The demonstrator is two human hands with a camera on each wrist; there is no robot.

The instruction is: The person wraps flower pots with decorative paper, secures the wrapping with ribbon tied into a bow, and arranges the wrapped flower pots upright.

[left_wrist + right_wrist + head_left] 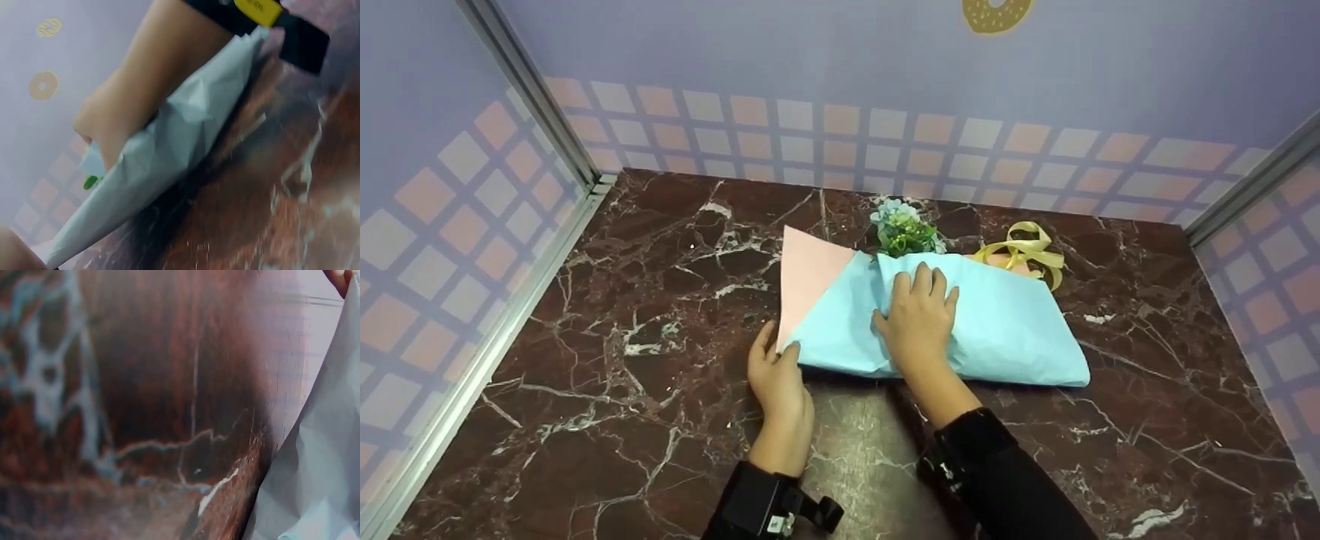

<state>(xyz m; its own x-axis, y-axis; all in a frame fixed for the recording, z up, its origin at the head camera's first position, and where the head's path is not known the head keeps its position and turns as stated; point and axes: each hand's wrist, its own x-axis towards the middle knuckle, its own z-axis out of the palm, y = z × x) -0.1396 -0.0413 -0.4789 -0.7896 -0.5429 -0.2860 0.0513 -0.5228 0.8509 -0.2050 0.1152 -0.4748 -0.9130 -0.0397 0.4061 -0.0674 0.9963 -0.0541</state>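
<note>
A sheet of light blue wrapping paper lies folded over a layer of pink paper. At its front left corner my left hand pinches the paper's edge between thumb and fingers. My right hand presses on the middle of the blue sheet with spread fingers. Beyond those fingertips, a bunch of pale blue and green flowers sticks out of the wrap; the stems are hidden inside. In the left wrist view, the right hand rests over the crumpled edge of the paper.
A loosely curled yellow ribbon lies at the back right, by the paper's far edge. Everything rests on a dark red marbled tabletop. Panel walls with checked patterns enclose the back and both sides.
</note>
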